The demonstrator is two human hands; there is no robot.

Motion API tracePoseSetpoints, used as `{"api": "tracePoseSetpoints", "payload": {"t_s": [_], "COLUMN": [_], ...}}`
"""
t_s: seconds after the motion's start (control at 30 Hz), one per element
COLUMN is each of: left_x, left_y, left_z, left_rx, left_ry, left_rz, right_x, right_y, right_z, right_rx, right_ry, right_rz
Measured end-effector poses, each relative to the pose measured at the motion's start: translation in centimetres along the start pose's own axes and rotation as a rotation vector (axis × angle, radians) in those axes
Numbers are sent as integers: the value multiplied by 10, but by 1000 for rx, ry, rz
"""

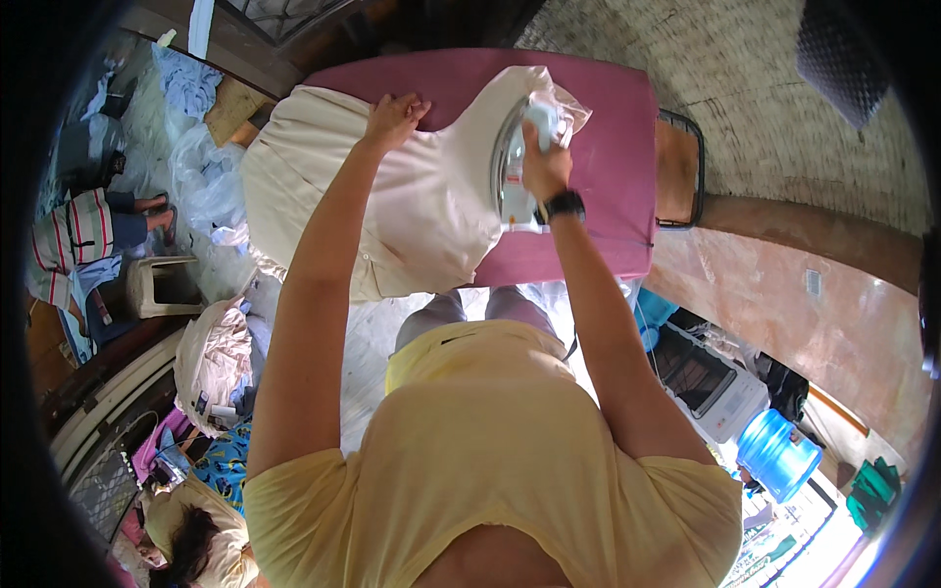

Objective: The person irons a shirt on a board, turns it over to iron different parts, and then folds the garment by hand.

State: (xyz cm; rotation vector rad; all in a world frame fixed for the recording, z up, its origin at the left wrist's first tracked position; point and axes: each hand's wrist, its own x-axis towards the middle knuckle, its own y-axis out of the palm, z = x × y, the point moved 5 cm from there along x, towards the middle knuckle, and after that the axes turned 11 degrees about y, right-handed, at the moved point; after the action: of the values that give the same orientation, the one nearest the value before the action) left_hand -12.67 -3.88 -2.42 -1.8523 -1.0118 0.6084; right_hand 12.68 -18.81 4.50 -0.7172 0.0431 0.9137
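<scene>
A cream button-up garment lies spread over a maroon-covered ironing board. Its narrower part reaches to the far right of the board, and its near edge hangs toward me. My right hand, with a black watch on the wrist, is wrapped round the handle of a white and pale blue iron. The iron's soleplate is against the cloth near its right end. At the garment's far edge my left hand rests on the fabric with its fingers stretched out, holding nothing that I can see.
A metal-framed rest extends from the board's right end. Left of the board are plastic bags, a stool and a heaped laundry basket. Two other people are at the left. A blue water jug stands at lower right.
</scene>
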Motion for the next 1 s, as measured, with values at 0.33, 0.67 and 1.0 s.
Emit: {"api": "tracePoseSetpoints", "payload": {"t_s": [0.33,0.67,1.0], "left_x": [-1,2,7], "left_y": [-2,29,24], "left_z": [1,42,29], "left_rx": [-56,163,62], "left_ry": [-66,132,48], "left_rz": [76,22,50], "right_x": [-17,3,-26], "right_y": [-2,42,67], "right_z": [-13,24,33], "right_rx": [-167,-32,-386], "right_ry": [74,-187,-519], "right_rz": [93,281,306]}}
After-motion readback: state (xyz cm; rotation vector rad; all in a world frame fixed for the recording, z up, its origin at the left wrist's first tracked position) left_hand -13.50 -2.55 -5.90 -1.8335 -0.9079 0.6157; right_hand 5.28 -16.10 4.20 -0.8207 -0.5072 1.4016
